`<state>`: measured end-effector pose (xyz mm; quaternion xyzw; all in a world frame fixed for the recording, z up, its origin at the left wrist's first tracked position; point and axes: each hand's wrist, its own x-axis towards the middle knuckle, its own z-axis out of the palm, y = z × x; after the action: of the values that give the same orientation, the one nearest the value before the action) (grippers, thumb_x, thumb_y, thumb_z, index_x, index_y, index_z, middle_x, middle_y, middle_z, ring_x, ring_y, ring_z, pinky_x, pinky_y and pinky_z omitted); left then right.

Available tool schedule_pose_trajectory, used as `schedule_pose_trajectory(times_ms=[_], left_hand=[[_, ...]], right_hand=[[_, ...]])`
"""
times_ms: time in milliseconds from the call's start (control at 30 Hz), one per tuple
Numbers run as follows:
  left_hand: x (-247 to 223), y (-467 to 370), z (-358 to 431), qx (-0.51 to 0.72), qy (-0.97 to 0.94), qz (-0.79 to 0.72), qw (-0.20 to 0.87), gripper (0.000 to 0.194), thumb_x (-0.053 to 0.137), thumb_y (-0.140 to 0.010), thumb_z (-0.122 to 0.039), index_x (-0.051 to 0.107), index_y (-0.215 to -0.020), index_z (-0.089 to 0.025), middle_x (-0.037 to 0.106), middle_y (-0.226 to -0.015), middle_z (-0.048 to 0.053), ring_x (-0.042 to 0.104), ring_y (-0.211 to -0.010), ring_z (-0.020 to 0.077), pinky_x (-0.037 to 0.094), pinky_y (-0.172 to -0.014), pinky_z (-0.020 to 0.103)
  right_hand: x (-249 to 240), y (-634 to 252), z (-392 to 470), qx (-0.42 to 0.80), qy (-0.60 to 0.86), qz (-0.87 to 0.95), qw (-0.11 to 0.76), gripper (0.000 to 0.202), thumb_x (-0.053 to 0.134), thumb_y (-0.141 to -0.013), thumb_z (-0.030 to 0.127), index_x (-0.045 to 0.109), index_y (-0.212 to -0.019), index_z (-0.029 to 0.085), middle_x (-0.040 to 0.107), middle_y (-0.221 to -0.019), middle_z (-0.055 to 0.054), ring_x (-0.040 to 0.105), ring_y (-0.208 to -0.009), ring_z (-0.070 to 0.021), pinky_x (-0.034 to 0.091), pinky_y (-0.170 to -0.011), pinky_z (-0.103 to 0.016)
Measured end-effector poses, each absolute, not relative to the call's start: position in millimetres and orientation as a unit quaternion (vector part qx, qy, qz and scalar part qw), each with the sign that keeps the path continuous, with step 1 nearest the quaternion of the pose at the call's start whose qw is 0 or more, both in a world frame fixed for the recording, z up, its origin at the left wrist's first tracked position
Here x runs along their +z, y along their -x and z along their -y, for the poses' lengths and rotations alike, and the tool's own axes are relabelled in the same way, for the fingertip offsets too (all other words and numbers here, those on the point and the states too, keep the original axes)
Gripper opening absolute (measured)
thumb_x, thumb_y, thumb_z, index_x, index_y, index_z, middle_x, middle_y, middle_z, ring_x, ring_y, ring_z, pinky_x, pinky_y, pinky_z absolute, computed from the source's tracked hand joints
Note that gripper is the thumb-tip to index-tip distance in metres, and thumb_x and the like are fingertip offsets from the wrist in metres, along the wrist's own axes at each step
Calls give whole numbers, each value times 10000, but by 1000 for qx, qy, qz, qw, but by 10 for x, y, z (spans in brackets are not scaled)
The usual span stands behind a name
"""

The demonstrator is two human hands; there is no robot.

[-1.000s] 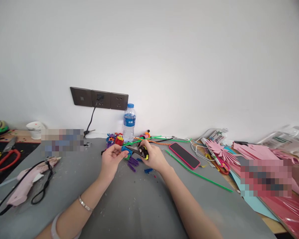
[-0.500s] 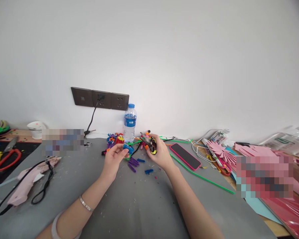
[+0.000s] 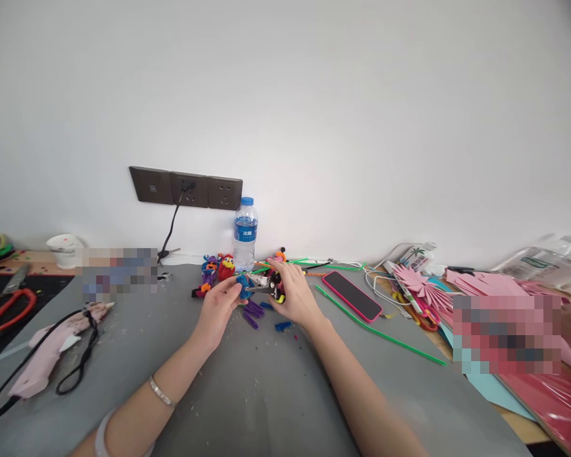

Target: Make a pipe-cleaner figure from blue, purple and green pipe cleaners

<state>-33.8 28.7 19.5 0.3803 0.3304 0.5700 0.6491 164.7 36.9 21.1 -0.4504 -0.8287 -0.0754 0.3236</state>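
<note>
Across the gray table (image 3: pixel 252 393), behind two hands, stands one bottle (image 3: pixel 245 236). The right hand (image 3: pixel 297 297) holds one pair of scissors (image 3: pixel 273 287), its parted blades now moved in to one blue fuzzy piece (image 3: pixel 243 289), pinched in the left hand (image 3: pixel 219 306).

Here's the bottle (image 3: pixel 245 236), standing at the tabletop's (image 3: pixel 266 393) back by the wall (image 3: pixel 314 127), figures (image 3: pixel 226 267) just left; phone (image 3: pixel 353 296) lying right, paper (image 3: pixel 492 285) farther right, glue gun (image 3: pixel 38 371) far left, cup (image 3: pixel 65 252) behind that.
</note>
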Motion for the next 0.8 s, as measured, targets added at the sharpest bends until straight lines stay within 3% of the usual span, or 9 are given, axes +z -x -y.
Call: schedule_pose_trajectory(times_ms=[133, 533, 667, 800], left_hand=[[180, 348, -287, 558, -387, -321, 660, 287, 769, -703, -367, 739, -899, -159, 711, -985, 88, 598, -809, 173, 525, -657, 276], [260, 347, -271, 544, -337, -275, 717, 137, 662, -730, -259, 618, -834, -182, 643, -777, 21, 595, -710, 151, 526, -644, 286], [265, 343, -244, 544, -348, -249, 721, 115, 630, -753, -274, 617, -828, -188, 506, -595, -41, 457, -537, 100, 465, -579, 260], [248, 344, -219, 563, -418, -297, 648, 187, 681, -790, -364, 656, -837, -185, 371, -521, -82, 351, -486, 86, 396, -560, 250]], right_hand=[[208, -1659, -366, -86, 456, 822, 331, 720, 574, -723, 172, 337, -1402, 153, 553, -1166, -155, 497, -1104, -330, 388, -936, -468], [192, -1657, -368, -129, 455, 817, 329, 766, 573, -757, 194, 273, -1461, 170, 523, -1053, -121, 470, -999, -312, 365, -906, -451], [200, -1682, -378, -125, 468, 817, 314, 771, 586, -744, 182, 297, -1459, 164, 525, -1087, -130, 465, -1018, -313, 364, -910, -441], [188, -1685, -388, -121, 465, 822, 306, 767, 586, -746, 182, 303, -1459, 170, 525, -1093, -129, 465, -1024, -316, 363, -919, -450]])
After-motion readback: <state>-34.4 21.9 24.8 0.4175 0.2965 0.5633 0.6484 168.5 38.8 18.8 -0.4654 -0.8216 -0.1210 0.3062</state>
